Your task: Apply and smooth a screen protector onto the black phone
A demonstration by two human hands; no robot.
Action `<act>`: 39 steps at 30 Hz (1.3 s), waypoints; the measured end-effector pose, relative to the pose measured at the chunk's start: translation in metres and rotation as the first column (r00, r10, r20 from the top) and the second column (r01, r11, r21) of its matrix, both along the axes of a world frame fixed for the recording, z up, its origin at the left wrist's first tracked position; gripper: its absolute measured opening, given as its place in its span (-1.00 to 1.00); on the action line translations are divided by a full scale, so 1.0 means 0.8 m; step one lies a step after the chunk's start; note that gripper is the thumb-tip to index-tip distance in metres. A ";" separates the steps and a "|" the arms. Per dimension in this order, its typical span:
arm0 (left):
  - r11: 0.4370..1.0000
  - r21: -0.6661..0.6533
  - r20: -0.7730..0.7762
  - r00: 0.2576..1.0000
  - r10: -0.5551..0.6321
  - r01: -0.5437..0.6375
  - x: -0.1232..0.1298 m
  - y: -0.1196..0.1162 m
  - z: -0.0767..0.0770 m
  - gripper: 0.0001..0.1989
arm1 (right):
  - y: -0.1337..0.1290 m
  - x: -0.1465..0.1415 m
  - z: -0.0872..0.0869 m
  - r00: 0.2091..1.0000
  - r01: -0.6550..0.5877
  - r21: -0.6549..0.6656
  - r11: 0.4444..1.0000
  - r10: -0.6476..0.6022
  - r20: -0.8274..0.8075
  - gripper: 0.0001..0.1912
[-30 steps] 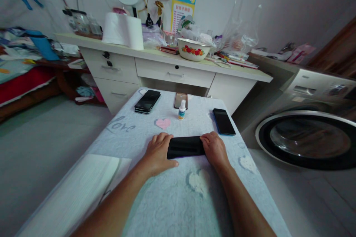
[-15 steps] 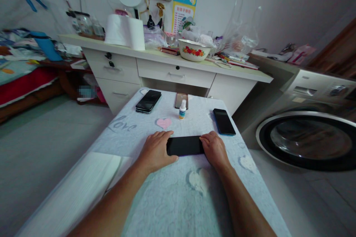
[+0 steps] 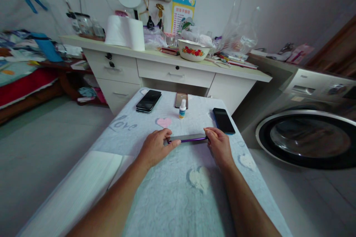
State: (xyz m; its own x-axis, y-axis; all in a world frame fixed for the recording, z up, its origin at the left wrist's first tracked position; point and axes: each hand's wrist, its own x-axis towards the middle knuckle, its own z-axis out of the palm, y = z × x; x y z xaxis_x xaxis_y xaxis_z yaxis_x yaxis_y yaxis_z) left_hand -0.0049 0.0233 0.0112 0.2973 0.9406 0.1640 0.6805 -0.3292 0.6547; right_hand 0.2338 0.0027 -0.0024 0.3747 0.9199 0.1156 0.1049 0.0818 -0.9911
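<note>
A dark smartphone (image 3: 187, 138) with a purple edge is held lengthwise between my two hands, tilted so that its long side faces me. My left hand (image 3: 158, 145) grips its left end, thumb along the near edge and fingers behind. At the other end, my right hand (image 3: 218, 142) pinches the corner between thumb and fingers. Just beyond the phone stands a small spray bottle (image 3: 182, 109) with a white cap. Close by my right hand lies a black phone with a blue edge (image 3: 224, 120).
Stacked phones (image 3: 148, 100) lie at the table's far left. A phone-shaped brown item (image 3: 178, 98) sits behind the bottle. The cloth-covered table (image 3: 167, 200) reaches a white desk (image 3: 158, 67) bearing a flowered bowl (image 3: 194, 50). A washing machine (image 3: 303, 85) stands at right.
The phone between my hands has gone from lying face up to tilted, its purple edge now showing. My right hand has shifted slightly right and up with it.
</note>
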 end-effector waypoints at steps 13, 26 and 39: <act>0.995 -0.055 0.092 0.992 0.083 -0.079 0.004 0.004 0.005 -0.56 | -0.002 -0.008 0.006 0.990 -0.065 0.039 0.997 0.070 -0.119 -0.62; 0.994 -0.039 0.080 0.991 0.106 -0.104 0.006 0.001 0.008 -0.55 | -0.005 -0.011 0.014 0.996 -0.071 0.039 0.997 0.073 -0.058 -0.64; 0.995 -0.029 0.038 0.994 0.099 -0.098 0.007 0.000 0.008 -0.52 | -0.004 -0.010 0.012 0.995 -0.080 0.048 0.996 0.083 -0.058 -0.63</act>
